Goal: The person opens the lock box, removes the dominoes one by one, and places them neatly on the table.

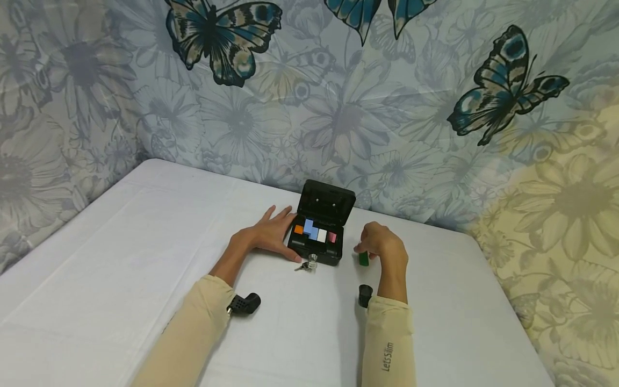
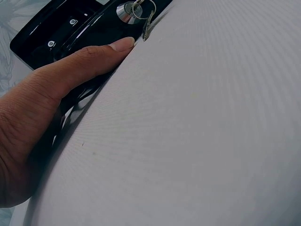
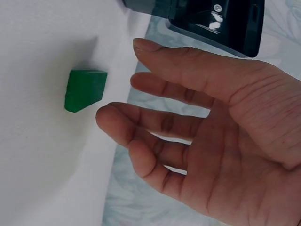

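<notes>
Right hand (image 1: pixel 383 241) near a green block (image 3: pixel 84 91), fingers parted, I rest my spread left hand (image 1: pixel 270 235) against an open cash box (image 1: pixel 329 258).

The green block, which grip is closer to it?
Right. The right grip is just beside the green block; the left grip is farther left, touching the black box.

A white worktop (image 1: pixel 159 231) stands before a wall covering (image 1: pixel 290 113) printed with grey-blue flowers (image 1: pixel 242 122) and teal butterflies (image 1: pixel 513 88), tinged yellow at lower right
</notes>
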Demonstrator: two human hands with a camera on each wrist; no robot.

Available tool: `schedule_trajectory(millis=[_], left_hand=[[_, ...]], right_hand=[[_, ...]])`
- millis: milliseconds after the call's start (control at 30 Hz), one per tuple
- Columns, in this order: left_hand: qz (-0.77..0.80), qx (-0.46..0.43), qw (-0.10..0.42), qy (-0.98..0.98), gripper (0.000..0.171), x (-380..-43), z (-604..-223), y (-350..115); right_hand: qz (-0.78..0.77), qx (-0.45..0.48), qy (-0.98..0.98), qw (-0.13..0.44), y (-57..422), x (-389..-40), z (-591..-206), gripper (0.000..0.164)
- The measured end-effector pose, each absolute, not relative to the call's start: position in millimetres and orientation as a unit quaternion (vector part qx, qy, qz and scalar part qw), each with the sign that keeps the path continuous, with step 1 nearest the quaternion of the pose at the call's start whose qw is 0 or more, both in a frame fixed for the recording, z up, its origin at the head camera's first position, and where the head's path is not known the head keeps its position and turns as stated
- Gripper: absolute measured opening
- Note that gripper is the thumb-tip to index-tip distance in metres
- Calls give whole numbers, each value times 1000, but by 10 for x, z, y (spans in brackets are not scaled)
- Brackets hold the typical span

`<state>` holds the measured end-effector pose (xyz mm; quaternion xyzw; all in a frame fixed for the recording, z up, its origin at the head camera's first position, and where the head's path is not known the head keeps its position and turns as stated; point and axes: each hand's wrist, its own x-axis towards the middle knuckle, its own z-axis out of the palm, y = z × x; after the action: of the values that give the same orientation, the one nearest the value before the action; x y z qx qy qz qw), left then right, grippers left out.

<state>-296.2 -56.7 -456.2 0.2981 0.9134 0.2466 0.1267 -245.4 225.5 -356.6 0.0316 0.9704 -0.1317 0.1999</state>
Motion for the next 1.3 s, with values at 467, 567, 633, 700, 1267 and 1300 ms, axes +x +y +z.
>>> schedule_trajectory(millis=[467, 567, 633, 700, 1267, 1300], left_hand=[[240, 294, 121, 917, 131, -2992, -4592, -546], [233, 292, 121, 920, 129, -2974, -4558, -544], [229, 292, 119, 921, 127, -2964, -4545, -545], [227, 292, 119, 921, 126, -2959, -4544, -541], [237, 293, 116, 919, 125, -2969, -4544, -548], [237, 292, 116, 919, 125, -2968, -4545, -549]], right_hand=[[-181, -53, 974, 127, 2140, -2492, -3481, 32], [-192, -76, 973, 101, 2091, -2517, -3498, 28], [-198, -94, 972, 83, 2055, -2531, -3514, 24], [-205, -109, 971, 64, 2015, -2534, -3529, 18], [-171, -122, 975, 68, 1721, -2576, -3629, 16], [-168, -122, 976, 71, 1718, -2577, -3631, 17]])
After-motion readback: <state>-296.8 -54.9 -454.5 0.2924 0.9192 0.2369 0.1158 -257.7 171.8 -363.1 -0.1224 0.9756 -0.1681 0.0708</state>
